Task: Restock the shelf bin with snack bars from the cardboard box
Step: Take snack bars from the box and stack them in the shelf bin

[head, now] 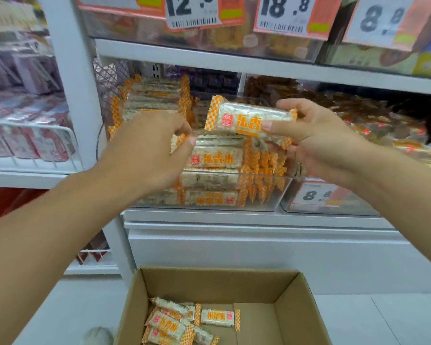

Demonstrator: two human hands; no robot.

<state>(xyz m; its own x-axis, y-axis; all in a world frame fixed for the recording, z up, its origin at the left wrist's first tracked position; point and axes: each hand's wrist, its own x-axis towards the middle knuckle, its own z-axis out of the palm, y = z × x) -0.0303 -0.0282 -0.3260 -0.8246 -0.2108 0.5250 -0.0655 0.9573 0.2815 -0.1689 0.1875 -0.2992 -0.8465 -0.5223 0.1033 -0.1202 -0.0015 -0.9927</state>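
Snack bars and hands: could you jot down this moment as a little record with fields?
right hand: holds a snack bar above the bin
left hand: pinches the end of a bar at the stack
shelf bin: clear, stacked with matching orange-and-white bars
cardboard box: open, below the shelf, a few bars left in it
price tags: hang from the shelf above

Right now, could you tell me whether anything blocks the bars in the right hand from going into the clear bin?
Nothing rigid does. The right hand holds snack bars above the open-topped clear bin; only the left hand, pinching a bar at the stack there, is close by.
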